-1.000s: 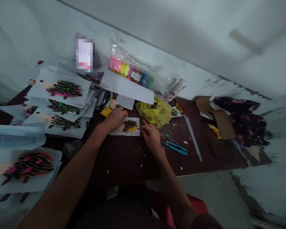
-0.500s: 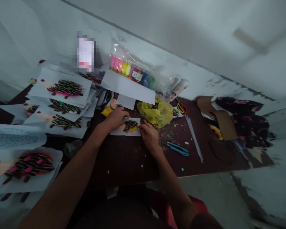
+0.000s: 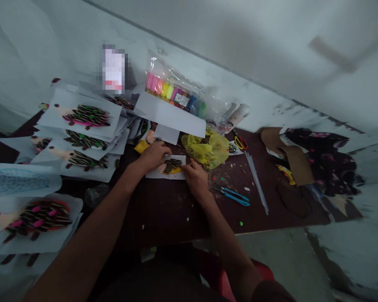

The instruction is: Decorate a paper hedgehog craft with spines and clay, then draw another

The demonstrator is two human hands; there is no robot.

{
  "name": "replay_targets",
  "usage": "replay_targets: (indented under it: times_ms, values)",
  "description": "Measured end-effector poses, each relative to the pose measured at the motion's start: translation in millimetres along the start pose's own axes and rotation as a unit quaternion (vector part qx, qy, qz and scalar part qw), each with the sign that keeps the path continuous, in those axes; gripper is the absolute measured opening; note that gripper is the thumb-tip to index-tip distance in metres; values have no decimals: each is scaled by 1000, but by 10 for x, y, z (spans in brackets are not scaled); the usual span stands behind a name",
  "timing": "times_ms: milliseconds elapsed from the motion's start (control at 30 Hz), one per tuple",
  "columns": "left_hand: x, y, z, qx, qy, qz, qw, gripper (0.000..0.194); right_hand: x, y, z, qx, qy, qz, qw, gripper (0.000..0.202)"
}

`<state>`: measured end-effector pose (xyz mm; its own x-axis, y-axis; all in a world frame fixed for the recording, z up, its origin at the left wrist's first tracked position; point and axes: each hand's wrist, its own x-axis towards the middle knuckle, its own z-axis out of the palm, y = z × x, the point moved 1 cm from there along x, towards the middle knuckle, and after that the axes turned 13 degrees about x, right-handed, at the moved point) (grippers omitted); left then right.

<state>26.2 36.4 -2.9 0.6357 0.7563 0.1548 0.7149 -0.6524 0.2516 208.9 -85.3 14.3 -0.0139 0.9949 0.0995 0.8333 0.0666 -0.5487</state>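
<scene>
In my head view, the white paper (image 3: 157,175) lies on the table (image 3: 166,214). My left hand (image 3: 154,156) curls at its upper left, my right hand (image 3: 198,178) at its right end; I can't tell what either grips. Dark seeds (image 3: 172,165) cover much of the yellow patch (image 3: 176,170); its lower edge is bare, so I'd judge it partly done.

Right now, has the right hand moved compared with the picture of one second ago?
Yes, slightly: the right hand has moved left, away from the blue tool, and further over the white sheet.
</scene>
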Motion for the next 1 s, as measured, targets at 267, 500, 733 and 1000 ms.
replay_targets:
  times_ms: [267,500,733,1000]
  values:
    - [-6,16,-17,-1,-1,-7,1000,37,7,-57,35,-73,-10,-17,997,26]
    - [-18,5,-3,-5,7,-2,1000,36,-50,-113,1,-80,-15,-15,997,26]
    - [-9,-4,17,-4,4,-2,1000,37,62,-26,-247,-43,59,10,997,26]
    - [-14,17,-16,-3,1,-3,1000,38,637,-60,-258,-126,-8,92,988,30]
